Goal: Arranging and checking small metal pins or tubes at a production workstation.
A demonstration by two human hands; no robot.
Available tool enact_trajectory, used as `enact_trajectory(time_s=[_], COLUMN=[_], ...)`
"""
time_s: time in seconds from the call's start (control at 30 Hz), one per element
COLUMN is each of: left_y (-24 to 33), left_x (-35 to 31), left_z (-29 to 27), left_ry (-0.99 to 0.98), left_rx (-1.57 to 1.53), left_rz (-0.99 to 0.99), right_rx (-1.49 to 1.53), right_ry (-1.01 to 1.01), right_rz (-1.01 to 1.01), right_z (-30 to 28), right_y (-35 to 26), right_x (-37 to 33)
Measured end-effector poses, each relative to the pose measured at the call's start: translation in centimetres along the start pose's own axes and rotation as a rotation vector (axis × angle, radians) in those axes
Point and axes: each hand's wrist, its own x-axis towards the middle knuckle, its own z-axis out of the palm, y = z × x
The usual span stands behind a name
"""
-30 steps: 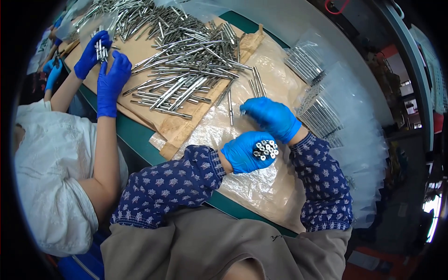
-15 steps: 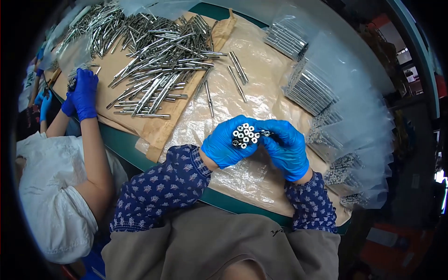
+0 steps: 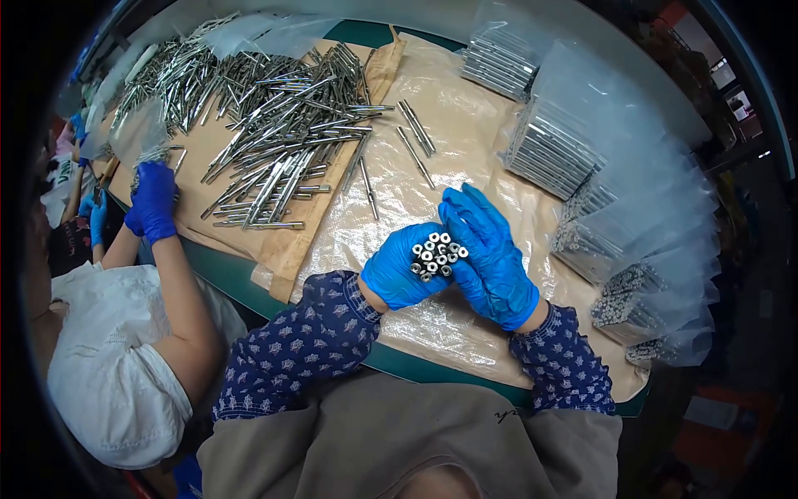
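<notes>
In front of my body, my left hand (image 3: 402, 268) in a blue glove is closed around a bundle of slim metal rods (image 3: 433, 254). Their round ends, with holes in the middle, point up towards me. My right hand (image 3: 492, 266), gloved the same, lies along the bundle's right side with its fingers stretched out and its thumb below. The rods' lower lengths are hidden by my hands. Beyond them a few loose rods (image 3: 416, 158) rest on the plastic-covered table mat (image 3: 465, 108).
A large heap of metal rods (image 3: 283, 141) lies on brown paper (image 3: 291, 241) at the far left. Clear bags of rods (image 3: 553, 158) line the right side. At left, a co-worker's blue-gloved hand (image 3: 155, 200) is near the heap. The green table edge (image 3: 449, 371) runs close to me.
My right hand held one rod apart beside the bundle; that rod no longer shows separately. Its fingers have straightened and moved against the bundle. The view has shifted slightly.
</notes>
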Motion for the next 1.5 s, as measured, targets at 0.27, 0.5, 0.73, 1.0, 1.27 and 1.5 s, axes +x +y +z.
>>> enact_trajectory(time_s=[0.27,0.5,0.73,1.0,1.27,1.5], left_y=[1.2,1.0,0.2,2.8,3.5,7.0], left_x=[0.5,0.2,-2.1,-0.3,0.8,2.8], left_z=[0.3,0.9,2.2,1.6,0.8,1.4], left_ry=[-0.014,0.003,-0.032,0.172,0.163,0.234], left_rx=[-0.246,-0.507,-0.815,-0.911,-0.346,-0.363], left_rz=[-0.100,-0.127,-0.240,-0.261,-0.179,0.143], right_rx=[0.201,0.329,0.477,1.304,1.003,1.163], right_ry=[-0.032,-0.019,-0.128,-0.107,-0.056,0.016], right_rz=[0.025,0.111,0.055,0.449,0.334,0.524], right_z=[0.8,1.5,0.7,2.7,5.8,4.1], right_y=[0.0,-0.4,-2.0,-0.8,0.1,-0.6], right_x=[0.0,0.0,0.6,0.1,-1.8,-1.0])
